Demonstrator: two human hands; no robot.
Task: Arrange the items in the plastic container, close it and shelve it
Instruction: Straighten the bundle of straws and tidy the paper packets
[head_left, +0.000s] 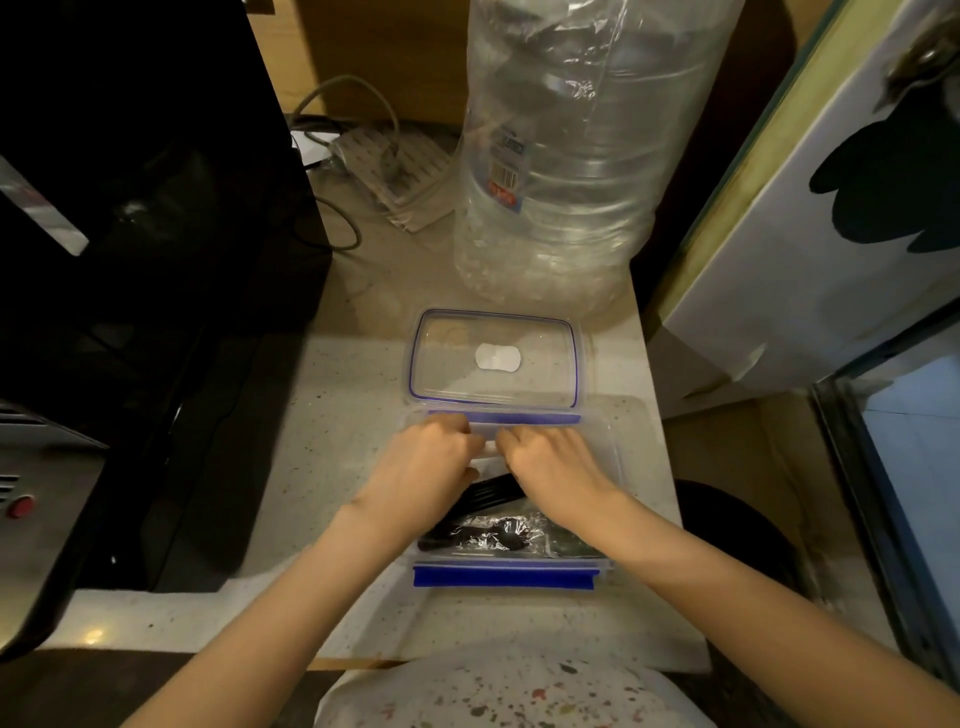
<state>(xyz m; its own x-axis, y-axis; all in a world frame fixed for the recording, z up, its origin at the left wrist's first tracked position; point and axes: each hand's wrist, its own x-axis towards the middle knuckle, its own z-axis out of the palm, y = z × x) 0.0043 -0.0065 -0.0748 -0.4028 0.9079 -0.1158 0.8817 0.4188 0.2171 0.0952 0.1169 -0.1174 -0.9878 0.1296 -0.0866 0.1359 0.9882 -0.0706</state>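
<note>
Two hands are busy in the middle of the frame, right?

— Yes. The left hand (434, 462) and the right hand (550, 467) are both inside the plastic container (608, 457), up at its far edge.

— What are they holding?

— Their fingers are curled, knuckles nearly touching. Each grip looks narrow, maybe pinching something small and pale, but I cannot tell what.

— Where is the box?

— On the pale worktop (337, 415), just below the middle of the frame. Its lid (493, 358) lies off, flat, just behind it, in front of the big water bottle (566, 156).

— Is anything packed?

— Some things. A black slotted piece (491, 493) and a shiny wrapped black thing (488, 535) lie in the near half, by the blue clip (504, 578).

— So how far along is it?

— I think it is early. The sorting is going on. The lid is not on, the clips are not snapped, and the box is not on any shelf yet.
</note>
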